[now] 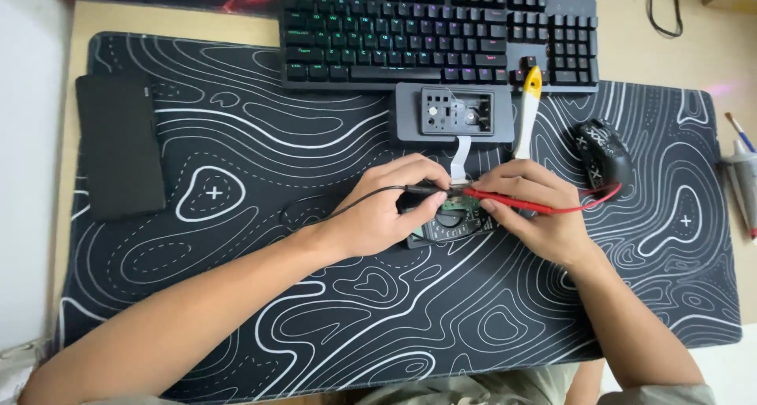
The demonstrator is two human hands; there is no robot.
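At the centre of the black desk mat [236,294] with its white contour lines, the left hand [390,208] pinches a black probe [422,190] between thumb and fingers, closed firmly round it, its black lead [331,212] trailing off toward nine o'clock and looping on the mat. The right hand [536,212] comes in from four o'clock and grips a red probe [505,200] the same way, fingers shut on it; its red lead [599,198] curves away toward three o'clock. The two probe tips meet over a small green circuit board [461,205] lying between the hands, which sits on a dark device [449,230] partly hidden under the fingers; what kind of device it is cannot be told. At twelve o'clock from the hands lies a grey opened casing [453,113] with a pale ribbon cable [461,153] running down toward the board. Just to the right of the casing lies a tool with a yellow and white handle [530,109], tilted slightly. Beyond, at twelve o'clock, stands a backlit keyboard [434,30]. A black mouse [603,153] rests at two o'clock, a flat black slab [118,145] at nine o'clock near the mat's edge.
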